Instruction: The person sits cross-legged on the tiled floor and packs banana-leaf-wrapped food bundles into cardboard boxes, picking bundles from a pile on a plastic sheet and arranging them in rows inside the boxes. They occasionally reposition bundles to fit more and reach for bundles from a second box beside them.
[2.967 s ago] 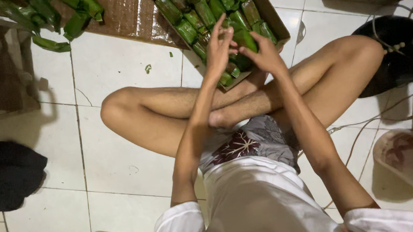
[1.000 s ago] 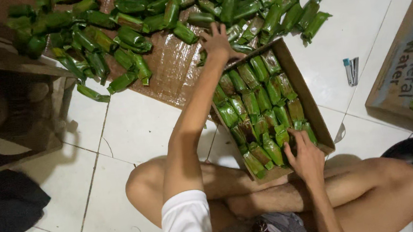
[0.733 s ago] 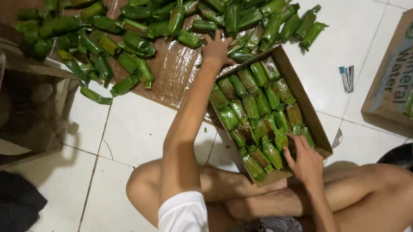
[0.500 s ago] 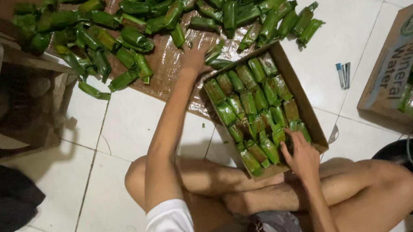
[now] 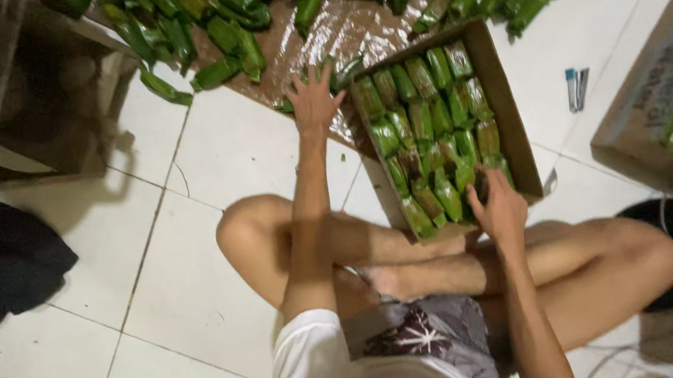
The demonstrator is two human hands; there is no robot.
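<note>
I sit cross-legged on a white tiled floor. My left hand [image 5: 313, 99] reaches forward onto a shiny brown sheet [image 5: 340, 29], its palm over a green leaf-wrapped packet [image 5: 343, 72] whose ends stick out on both sides. A cardboard box [image 5: 505, 96] lies in front of my knees, filled with rows of the same green packets [image 5: 427, 126]. My right hand [image 5: 498, 204] rests on the box's near right corner, fingers curled over the packets there. Whether it grips one is hidden.
Several loose green packets [image 5: 220, 30] are piled on the sheet at the back. A second cardboard box [image 5: 642, 109] holding packets stands at the right, two small markers [image 5: 577, 88] beside it. A wooden crate [image 5: 41, 100] and black cloth [image 5: 6, 263] lie left.
My left hand has drawn back from the pile toward the box's far left corner. The right hand has stayed at the box's near edge. The view has tilted down.
</note>
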